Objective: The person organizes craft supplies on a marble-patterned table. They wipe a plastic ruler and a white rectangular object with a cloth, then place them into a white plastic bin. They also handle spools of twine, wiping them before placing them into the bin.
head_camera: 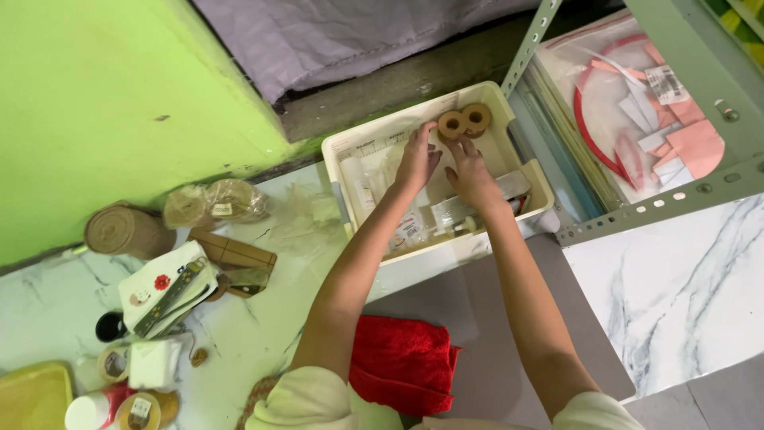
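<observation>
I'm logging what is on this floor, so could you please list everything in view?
Tape rolls: two, brown, far corner of the bin.
Plastic bin: one, cream, on the floor by the shelf, holding small packets.
Metal shelf frame: one, grey-green, right.
Clear bag: one, with pink and red paper pieces, on the shelf.
Towel: one, red, under the arms.
Jute roll: one, tan, by the green wall.
Wrapped twine bundles: two, beige, left of the bin.
Yellow tray: one, bottom left corner.
Left hand: touching the nearer tape roll.
Right hand: fingertips at the same roll.
</observation>
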